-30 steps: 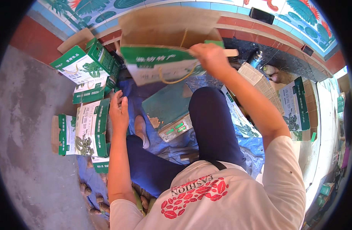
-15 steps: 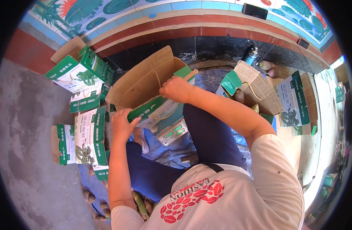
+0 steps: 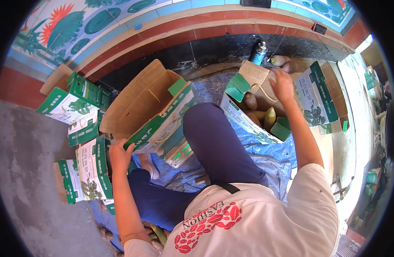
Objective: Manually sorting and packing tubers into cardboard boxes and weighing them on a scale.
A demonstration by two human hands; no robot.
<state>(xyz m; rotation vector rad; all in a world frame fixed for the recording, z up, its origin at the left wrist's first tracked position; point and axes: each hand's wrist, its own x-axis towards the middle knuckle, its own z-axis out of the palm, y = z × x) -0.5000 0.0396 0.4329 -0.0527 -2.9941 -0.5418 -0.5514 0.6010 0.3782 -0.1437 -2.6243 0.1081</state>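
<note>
Your left hand (image 3: 121, 155) grasps the near corner of the open carton (image 3: 139, 105), left of your raised knee (image 3: 202, 120) and partly covering a scale (image 3: 178, 156). Your right hand (image 3: 283, 87), fingers bent, touches the raised flap (image 3: 255, 73) of the filled carton (image 3: 236, 112); whether it grips, I cannot tell. Blue sheeting (image 3: 272, 168) spreads underneath, before a tiled wall (image 3: 235, 29).

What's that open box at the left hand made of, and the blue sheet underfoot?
The open box looks like cardboard: plain matte brown inside, green-and-white print outside. The blue sheet is probably plastic tarpaulin, judging by its crinkles and slight sheen.
</note>
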